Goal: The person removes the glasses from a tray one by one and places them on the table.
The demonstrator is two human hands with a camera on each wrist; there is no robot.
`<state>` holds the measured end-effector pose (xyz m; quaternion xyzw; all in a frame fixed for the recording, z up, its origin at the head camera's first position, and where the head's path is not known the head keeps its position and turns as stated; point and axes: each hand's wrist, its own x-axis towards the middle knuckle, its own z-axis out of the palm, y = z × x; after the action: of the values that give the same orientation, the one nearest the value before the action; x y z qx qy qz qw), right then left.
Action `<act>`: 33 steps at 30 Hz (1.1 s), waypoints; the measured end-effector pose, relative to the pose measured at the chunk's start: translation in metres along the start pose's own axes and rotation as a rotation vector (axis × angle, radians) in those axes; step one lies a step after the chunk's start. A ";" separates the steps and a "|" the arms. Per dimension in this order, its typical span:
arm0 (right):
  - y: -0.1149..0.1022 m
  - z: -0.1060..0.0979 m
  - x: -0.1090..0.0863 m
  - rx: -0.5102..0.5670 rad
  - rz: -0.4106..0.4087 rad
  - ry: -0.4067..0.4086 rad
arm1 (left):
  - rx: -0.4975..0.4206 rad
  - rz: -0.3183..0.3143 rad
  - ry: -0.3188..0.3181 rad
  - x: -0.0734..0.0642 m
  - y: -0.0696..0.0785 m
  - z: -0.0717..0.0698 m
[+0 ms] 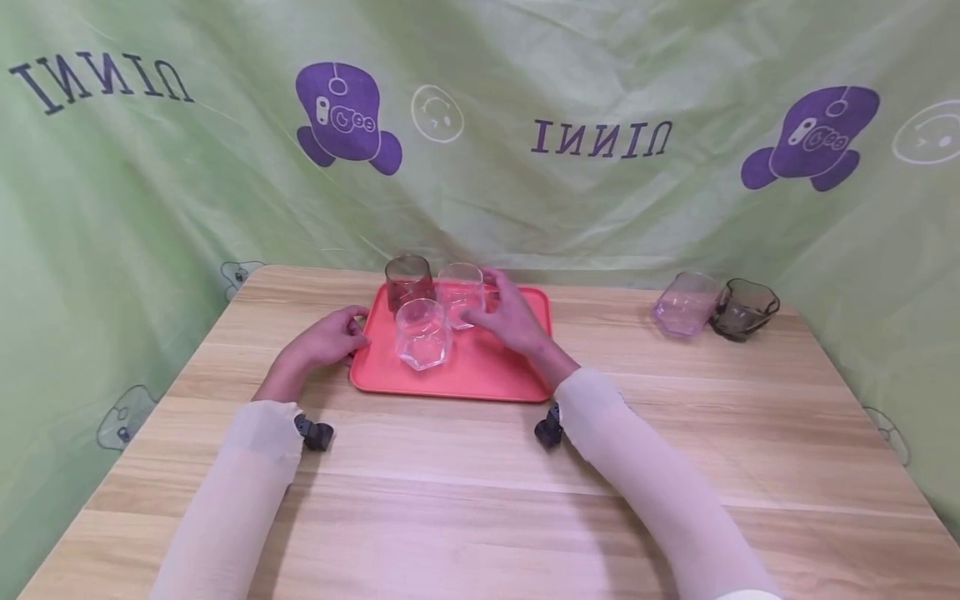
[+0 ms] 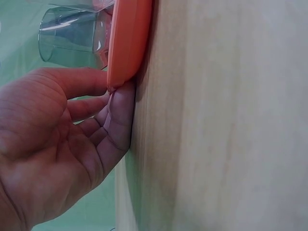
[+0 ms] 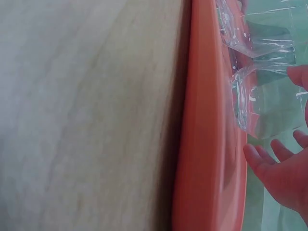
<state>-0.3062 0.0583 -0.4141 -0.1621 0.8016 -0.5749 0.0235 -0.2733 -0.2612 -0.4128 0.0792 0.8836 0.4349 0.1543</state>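
A red tray (image 1: 487,377) lies toward the back of the wooden table. Three drinking glasses stand close together on it: a dark grey glass (image 1: 408,275) at the back, a clear glass (image 1: 423,340) in front, and another clear glass (image 1: 457,293) to the right. My left hand (image 1: 326,337) pinches the tray's left rim; the left wrist view has the thumb over the edge and fingers (image 2: 120,113) curled underneath. Around the right-hand clear glass, my right hand (image 1: 517,321) is spread, thumb in front. In the right wrist view, its fingers (image 3: 260,161) are loosely parted beside the glass.
At the back right of the table, a pale purple glass (image 1: 684,304) and a dark grey glass (image 1: 744,310) stand side by side. A green printed curtain (image 1: 487,200) hangs just behind the table's far edge.
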 end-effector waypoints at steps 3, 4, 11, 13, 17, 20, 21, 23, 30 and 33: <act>0.001 0.002 0.002 0.009 0.000 -0.013 | -0.004 -0.001 -0.001 -0.001 0.001 -0.001; 0.001 0.003 0.003 0.011 -0.001 -0.017 | -0.004 -0.002 -0.001 -0.002 0.001 -0.001; 0.005 0.004 0.005 -0.039 -0.007 -0.050 | -0.001 0.002 -0.005 -0.002 0.001 -0.002; 0.006 0.005 0.006 -0.041 -0.018 -0.067 | 0.000 0.004 -0.004 -0.002 0.001 -0.002; 0.006 0.006 0.007 -0.032 -0.042 -0.083 | 0.000 0.004 0.002 -0.002 -0.001 -0.002; 0.006 0.008 0.007 -0.064 -0.059 -0.075 | 0.005 0.005 0.004 -0.002 -0.001 -0.001; 0.007 0.008 0.007 -0.083 -0.062 -0.069 | 0.005 0.002 0.005 -0.002 -0.001 -0.001; 0.007 0.009 0.008 -0.114 -0.065 -0.060 | 0.005 -0.002 0.005 -0.002 0.000 -0.001; 0.007 0.013 0.009 -0.164 -0.066 -0.054 | 0.010 -0.010 0.001 -0.003 0.000 -0.001; 0.006 0.014 0.009 -0.176 -0.063 -0.044 | 0.014 -0.009 0.003 -0.002 0.000 -0.001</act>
<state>-0.3127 0.0449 -0.4231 -0.2012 0.8428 -0.4992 0.0086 -0.2714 -0.2626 -0.4117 0.0759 0.8872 0.4282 0.1543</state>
